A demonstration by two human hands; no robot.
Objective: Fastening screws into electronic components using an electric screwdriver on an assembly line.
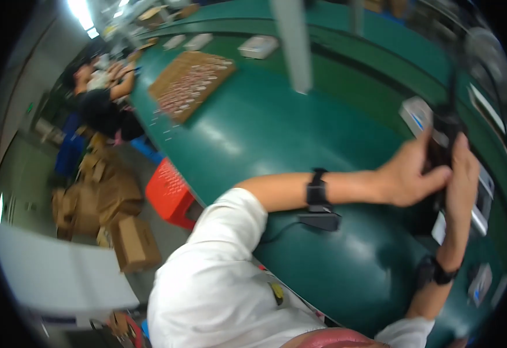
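At the right side of the green table, a dark, elongated object (442, 136) is between my two hands, blurred, with what looks like a cable rising from its top. Its exact kind cannot be made out. My left hand (405, 174) reaches across and closes on its near left side, thumb pointing right. Against its right side my right hand (461, 177) presses, fingers pointing up along it. Both wrists wear black bands. Just behind my left hand stands a small white box (417, 115) with a blue mark. A grey and white device (483, 200) lies beside my right hand, partly hidden.
A cardboard sheet (169, 81) with rows of small parts lies on the table (253, 139). A grey post (294, 52) rises from it. A black box-shaped thing (320, 220) sits under my left forearm. A red stool (171, 194), cartons (134, 243) and a seated co-worker (105, 107) are left.
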